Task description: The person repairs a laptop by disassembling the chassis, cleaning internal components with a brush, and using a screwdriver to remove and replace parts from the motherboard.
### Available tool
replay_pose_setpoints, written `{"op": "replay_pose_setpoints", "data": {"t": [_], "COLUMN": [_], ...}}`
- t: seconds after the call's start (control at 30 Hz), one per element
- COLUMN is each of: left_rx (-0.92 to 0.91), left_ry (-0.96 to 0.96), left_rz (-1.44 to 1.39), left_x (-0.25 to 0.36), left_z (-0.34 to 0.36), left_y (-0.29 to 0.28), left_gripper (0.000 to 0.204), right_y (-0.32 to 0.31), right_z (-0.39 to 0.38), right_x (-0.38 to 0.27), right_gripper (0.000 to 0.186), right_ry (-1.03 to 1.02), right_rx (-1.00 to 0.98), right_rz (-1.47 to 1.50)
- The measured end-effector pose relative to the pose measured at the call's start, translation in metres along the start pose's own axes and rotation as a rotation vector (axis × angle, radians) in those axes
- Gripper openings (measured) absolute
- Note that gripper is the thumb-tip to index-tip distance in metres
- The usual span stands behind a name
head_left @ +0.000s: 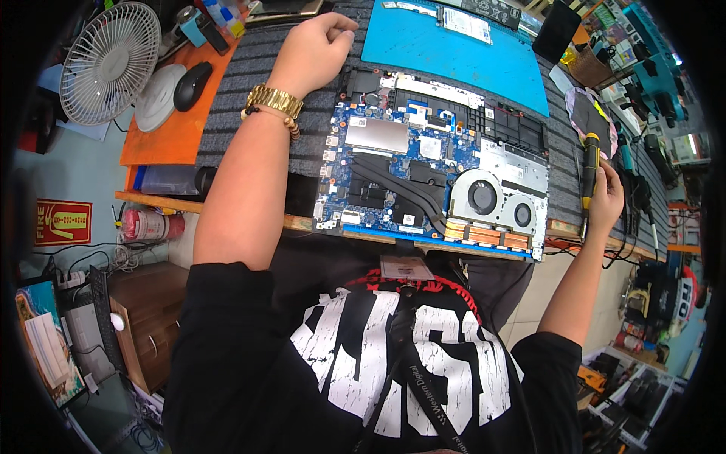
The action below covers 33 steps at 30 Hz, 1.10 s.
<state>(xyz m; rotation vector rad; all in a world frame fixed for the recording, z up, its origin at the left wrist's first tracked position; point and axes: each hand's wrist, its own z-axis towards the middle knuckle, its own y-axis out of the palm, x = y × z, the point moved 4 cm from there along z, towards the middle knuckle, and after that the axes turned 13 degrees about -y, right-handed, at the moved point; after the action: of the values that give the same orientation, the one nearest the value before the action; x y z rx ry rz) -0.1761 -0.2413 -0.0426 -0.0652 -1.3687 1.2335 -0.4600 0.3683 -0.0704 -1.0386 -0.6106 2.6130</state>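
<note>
An opened laptop base [363, 174] lies in front of me, its blue circuit board, dark heat pipes, copper fins and two fans [482, 198] exposed. Just beyond its far left corner is my left hand [314, 53], with a gold watch on the wrist. Its fingers curl inward, and whatever they may hold is hidden. Off the right side of the laptop, my right hand [607, 198] is closed around a yellow and black screwdriver [590, 163], held roughly upright with its shaft downward, apart from the laptop.
Behind the laptop, a blue work mat [423, 53] carries a silver drive [465, 25] and a black battery [491, 9]. The bench has a striped grey cover [242, 91]. A fan [112, 64] and black mouse [193, 86] stand left. Cables [643, 193] and a pouch [586, 113] lie right.
</note>
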Motion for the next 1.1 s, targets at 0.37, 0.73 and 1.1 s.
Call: {"op": "replay_pose_setpoints", "data": {"t": [0.37,0.73,1.1], "left_rx": [-0.068,-0.101,-0.103], "left_ry": [-0.084,-0.143,-0.156], "left_rz": [-0.052,-0.081,-0.090], "left_x": [0.004,0.010,0.016], "left_z": [0.001,-0.002,-0.002], "left_y": [-0.001,-0.002,-0.003], "left_gripper": [0.034,0.031,0.028], "right_y": [0.001,0.002,0.002], "right_z": [-0.001,-0.002,-0.003], "right_x": [-0.003,-0.014,-0.022], "right_gripper": [0.027,0.026,0.025], "right_ry": [-0.010,-0.009,0.036], "right_rx": [0.021,0.031,0.041], "right_rz": [0.021,-0.030,-0.007]}}
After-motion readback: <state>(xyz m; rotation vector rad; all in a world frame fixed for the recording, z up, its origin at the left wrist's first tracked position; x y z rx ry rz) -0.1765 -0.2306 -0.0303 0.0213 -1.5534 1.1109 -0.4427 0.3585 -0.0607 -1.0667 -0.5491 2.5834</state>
